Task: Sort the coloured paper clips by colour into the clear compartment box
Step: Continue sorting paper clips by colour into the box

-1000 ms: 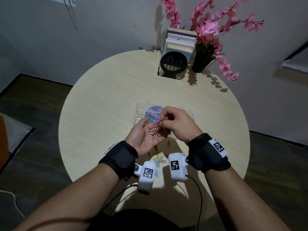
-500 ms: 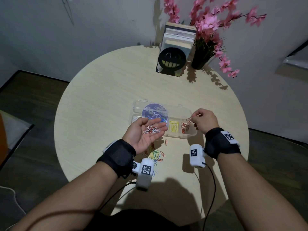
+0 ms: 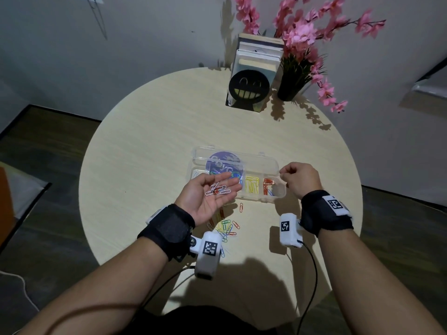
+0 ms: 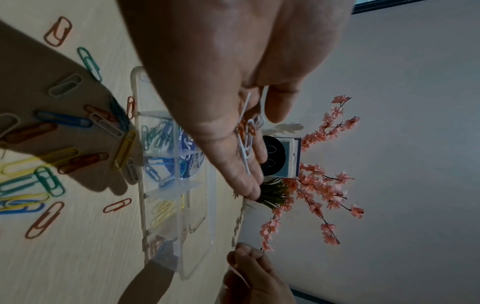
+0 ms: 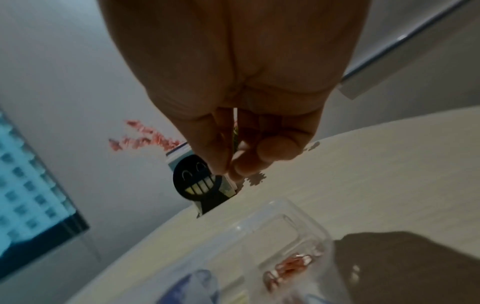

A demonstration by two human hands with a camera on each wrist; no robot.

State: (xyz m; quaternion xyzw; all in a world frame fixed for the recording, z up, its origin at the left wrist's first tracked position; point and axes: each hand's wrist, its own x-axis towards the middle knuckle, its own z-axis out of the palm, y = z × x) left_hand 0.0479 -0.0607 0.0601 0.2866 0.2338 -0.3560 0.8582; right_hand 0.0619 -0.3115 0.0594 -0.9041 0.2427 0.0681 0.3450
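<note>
My left hand (image 3: 205, 201) is held palm up and flat over the box's left half, carrying several white and orange-red paper clips (image 3: 217, 189), also visible on the fingers (image 4: 245, 135). The clear compartment box (image 3: 271, 165) lies open mid-table, with green and blue clips (image 4: 158, 135), yellow clips (image 3: 251, 186) and orange clips (image 3: 268, 183) in separate compartments. My right hand (image 3: 300, 177) hovers at the box's right end with fingers curled and thumb against the forefinger; no clip shows between them (image 5: 233, 164). A loose pile of mixed clips (image 3: 226, 227) lies near me.
A black smiley bookend with books (image 3: 249, 89) and a dark vase of pink flowers (image 3: 290, 85) stand at the far edge of the round wooden table (image 3: 121, 165). Single orange clips (image 3: 241, 207) lie between box and pile.
My right hand left the left palm and carried an orange clip to the box's right end; that clip no longer hangs from it. The left hand stayed palm up.
</note>
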